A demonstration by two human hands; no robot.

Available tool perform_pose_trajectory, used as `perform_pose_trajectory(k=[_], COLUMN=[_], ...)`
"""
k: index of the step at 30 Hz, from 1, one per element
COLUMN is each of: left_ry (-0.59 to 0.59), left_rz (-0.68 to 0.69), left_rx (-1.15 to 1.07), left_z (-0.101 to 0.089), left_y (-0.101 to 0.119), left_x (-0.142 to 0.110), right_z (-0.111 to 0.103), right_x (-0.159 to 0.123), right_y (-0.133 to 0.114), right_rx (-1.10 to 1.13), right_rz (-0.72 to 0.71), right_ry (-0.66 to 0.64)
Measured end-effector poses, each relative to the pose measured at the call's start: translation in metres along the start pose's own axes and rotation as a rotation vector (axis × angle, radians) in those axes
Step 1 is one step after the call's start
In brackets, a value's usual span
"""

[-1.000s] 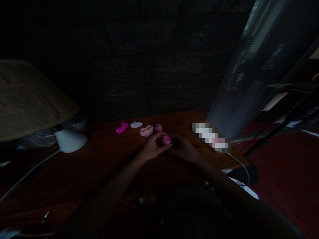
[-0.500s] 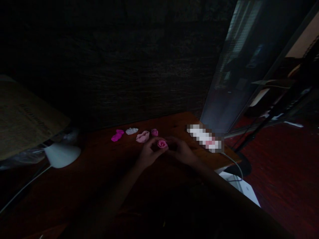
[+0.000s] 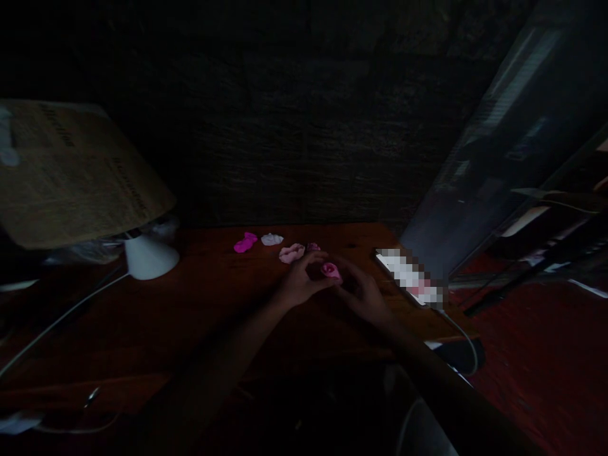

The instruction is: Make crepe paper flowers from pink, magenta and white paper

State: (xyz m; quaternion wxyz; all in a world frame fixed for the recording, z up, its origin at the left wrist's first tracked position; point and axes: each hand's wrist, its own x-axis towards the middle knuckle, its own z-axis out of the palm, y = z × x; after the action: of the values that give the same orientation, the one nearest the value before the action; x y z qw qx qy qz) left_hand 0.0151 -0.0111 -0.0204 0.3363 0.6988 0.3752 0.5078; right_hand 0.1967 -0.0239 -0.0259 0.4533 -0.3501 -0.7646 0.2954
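Over the wooden table, a small pink rose-shaped flower (image 3: 331, 272) sits at the fingertips of both hands, its rolled centre turned up towards me. My left hand (image 3: 300, 284) pinches it from the left, thumb in front and fingers curled behind. From the right, the curled fingers of my right hand (image 3: 361, 292) close on its side. Just beyond the left fingers lies a pale pink ruffled piece (image 3: 291, 254), with a second pink flower (image 3: 313, 247) partly hidden behind the hand. Further left are a white crumpled piece (image 3: 272, 239) and a bright magenta piece (image 3: 246, 242).
A lamp with a printed shade (image 3: 80, 177) and white base (image 3: 151, 258) stands at the left, its cord trailing forward. On the right of the wooden table (image 3: 209, 304) lies a phone-like device (image 3: 408, 278), its screen blurred, with a white cable (image 3: 458, 329). A dark wall rises behind.
My view has swung, so the lamp shows more fully and the table's things sit further right. The flower in my fingers has tilted to the right. Both hands stay around it.
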Motion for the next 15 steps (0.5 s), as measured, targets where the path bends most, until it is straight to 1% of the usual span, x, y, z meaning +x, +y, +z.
perform_pose_trajectory(k=[3,5,6,8,9,10,11,13,15], left_ry=[0.009,0.064,0.131,0.324,0.385,0.418,0.405,0.277,0.185], left_rz=[0.057,0.134,0.157,0.151,0.105,0.05,-0.021,-0.16,-0.208], left_rx=[0.032,0.116,0.158,0.236,0.28,0.307,0.312,0.251,0.2], left_z=[-0.003,-0.01,-0.015,-0.027,-0.033,-0.039,-0.044,-0.05,-0.054], left_y=[-0.001,0.0,0.0,-0.004,-0.007,-0.012,-0.018,-0.031,-0.043], left_x=[0.0,0.002,0.003,0.007,0.01,0.011,0.013,0.015,0.015], right_z=[0.001,0.001,0.001,0.0,-0.001,-0.001,-0.002,-0.003,-0.004], right_x=[0.0,0.001,0.002,0.003,0.003,0.003,0.002,0.002,0.007], right_y=[0.003,0.006,0.007,0.01,0.011,0.011,0.011,0.009,0.006], right_rx=[-0.018,-0.006,0.007,0.029,0.031,0.032,0.036,0.063,0.12], right_rz=[0.024,0.051,0.072,0.121,0.141,0.155,0.164,0.175,0.179], right_ry=[-0.006,0.036,0.068,0.134,0.164,0.191,0.215,0.241,0.233])
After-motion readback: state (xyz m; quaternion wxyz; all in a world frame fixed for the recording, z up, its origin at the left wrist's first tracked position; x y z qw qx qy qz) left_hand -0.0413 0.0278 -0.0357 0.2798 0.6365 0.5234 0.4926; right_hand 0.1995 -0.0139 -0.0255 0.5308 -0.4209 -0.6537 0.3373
